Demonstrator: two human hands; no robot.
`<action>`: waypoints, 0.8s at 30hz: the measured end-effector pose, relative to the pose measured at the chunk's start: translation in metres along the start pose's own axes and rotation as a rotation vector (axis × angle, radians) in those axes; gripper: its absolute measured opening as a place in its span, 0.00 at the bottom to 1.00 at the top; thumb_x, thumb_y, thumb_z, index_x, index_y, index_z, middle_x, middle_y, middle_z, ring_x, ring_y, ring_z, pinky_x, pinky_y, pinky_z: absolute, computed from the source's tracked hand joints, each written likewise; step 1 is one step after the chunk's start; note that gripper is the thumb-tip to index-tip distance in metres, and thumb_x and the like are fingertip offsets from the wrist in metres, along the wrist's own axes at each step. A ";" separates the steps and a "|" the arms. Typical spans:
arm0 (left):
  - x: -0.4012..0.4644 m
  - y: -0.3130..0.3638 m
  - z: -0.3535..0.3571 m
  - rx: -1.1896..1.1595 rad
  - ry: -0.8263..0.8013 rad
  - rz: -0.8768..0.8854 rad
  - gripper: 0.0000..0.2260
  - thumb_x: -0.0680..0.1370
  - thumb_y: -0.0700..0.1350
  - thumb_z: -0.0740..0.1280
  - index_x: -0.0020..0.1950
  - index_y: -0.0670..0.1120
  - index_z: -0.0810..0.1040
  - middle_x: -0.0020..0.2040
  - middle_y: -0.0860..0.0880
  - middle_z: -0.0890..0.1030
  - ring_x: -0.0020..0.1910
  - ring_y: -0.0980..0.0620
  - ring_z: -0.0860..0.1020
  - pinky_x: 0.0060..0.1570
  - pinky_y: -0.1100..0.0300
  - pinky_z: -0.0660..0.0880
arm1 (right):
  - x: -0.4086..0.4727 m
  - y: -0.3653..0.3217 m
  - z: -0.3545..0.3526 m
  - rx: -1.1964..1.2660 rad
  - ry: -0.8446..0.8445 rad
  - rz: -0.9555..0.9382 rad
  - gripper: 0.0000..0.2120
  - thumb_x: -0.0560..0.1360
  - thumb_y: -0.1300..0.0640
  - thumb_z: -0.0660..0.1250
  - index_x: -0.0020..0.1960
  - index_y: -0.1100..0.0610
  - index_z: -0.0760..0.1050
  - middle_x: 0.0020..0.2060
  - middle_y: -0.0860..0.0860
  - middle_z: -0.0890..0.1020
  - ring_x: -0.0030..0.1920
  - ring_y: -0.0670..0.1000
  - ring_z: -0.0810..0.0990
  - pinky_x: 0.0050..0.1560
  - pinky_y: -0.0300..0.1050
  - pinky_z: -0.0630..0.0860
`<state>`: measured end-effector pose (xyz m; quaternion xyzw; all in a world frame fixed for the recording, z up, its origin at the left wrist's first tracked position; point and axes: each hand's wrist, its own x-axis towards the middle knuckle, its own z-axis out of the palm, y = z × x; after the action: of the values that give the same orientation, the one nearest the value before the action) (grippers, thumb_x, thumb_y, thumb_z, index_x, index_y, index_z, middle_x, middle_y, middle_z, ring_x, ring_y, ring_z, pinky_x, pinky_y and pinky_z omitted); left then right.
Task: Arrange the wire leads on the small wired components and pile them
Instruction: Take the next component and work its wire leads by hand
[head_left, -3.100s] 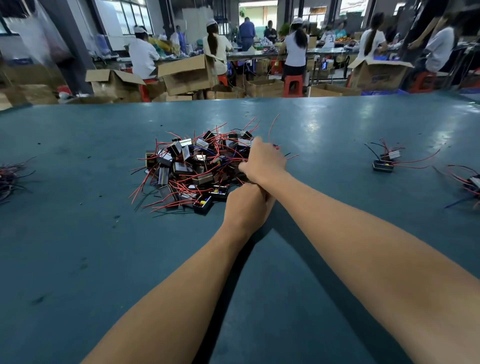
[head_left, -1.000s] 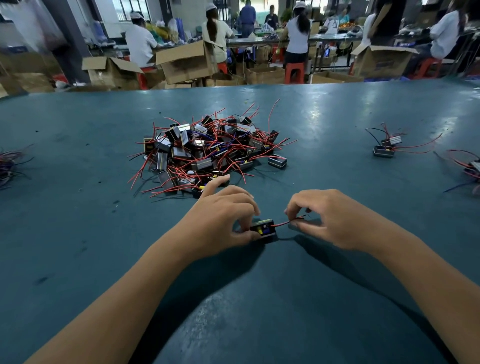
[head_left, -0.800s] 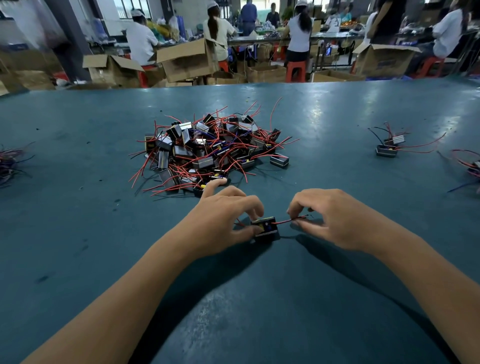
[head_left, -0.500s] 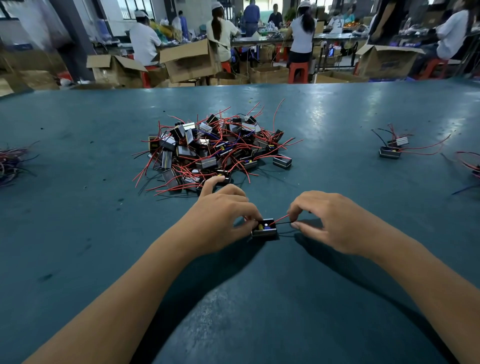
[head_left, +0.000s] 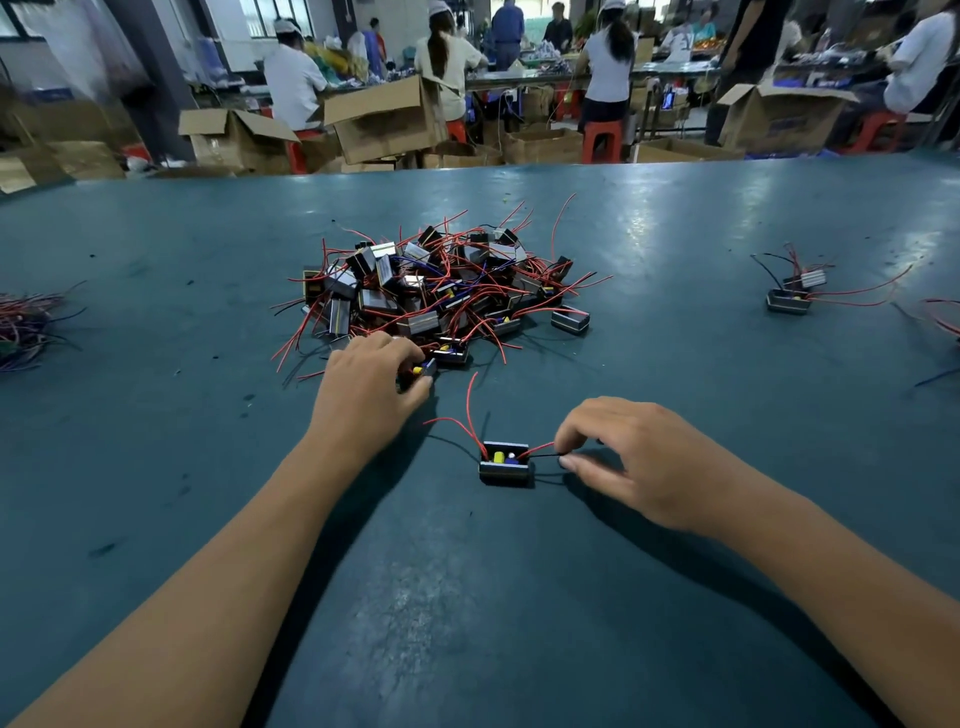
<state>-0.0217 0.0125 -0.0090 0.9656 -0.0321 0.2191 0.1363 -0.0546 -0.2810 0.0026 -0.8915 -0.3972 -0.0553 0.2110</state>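
The right hand pinches the red and black leads of a small component between thumb and curled fingers, just right of the part. That component sits flat on the green table, near the person and apart from the heap: a dark open-topped box with pale bands along its sides, a yellow cylinder and a blue part inside. Two more red wires rise from its left end and curl away toward the left hand. The left hand reaches to the near edge of the big pile, fingers curled around a second component showing yellow and blue; its grip is partly hidden.

The pile is a tangle of like boxes with red, blue and black leads sticking out. One box lies just off its right edge. Two finished-looking units lie well to the right, loose wires at the far left. Beyond the table stand cardboard boxes and seated workers.
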 end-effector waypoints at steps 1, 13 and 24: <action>0.001 0.000 0.003 0.035 -0.007 -0.017 0.13 0.78 0.52 0.71 0.59 0.48 0.81 0.54 0.48 0.79 0.57 0.45 0.74 0.59 0.49 0.68 | 0.001 -0.002 0.002 0.012 -0.001 -0.008 0.03 0.79 0.54 0.66 0.52 0.51 0.76 0.46 0.43 0.79 0.48 0.45 0.75 0.51 0.48 0.74; 0.002 -0.002 0.003 0.196 -0.014 -0.022 0.12 0.78 0.54 0.71 0.59 0.51 0.81 0.56 0.49 0.75 0.59 0.46 0.72 0.61 0.51 0.65 | 0.001 -0.003 0.003 0.067 0.081 0.013 0.03 0.79 0.51 0.66 0.52 0.49 0.76 0.58 0.42 0.76 0.62 0.41 0.71 0.64 0.37 0.65; -0.003 0.005 -0.005 0.078 -0.067 0.039 0.11 0.74 0.59 0.72 0.49 0.56 0.75 0.46 0.57 0.78 0.53 0.51 0.72 0.51 0.55 0.57 | 0.000 -0.005 0.000 0.059 0.075 0.056 0.04 0.79 0.51 0.66 0.52 0.50 0.76 0.58 0.42 0.76 0.61 0.41 0.70 0.62 0.30 0.61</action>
<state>-0.0274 0.0093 -0.0047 0.9762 -0.0471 0.1903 0.0933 -0.0587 -0.2778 0.0043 -0.8929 -0.3652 -0.0710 0.2536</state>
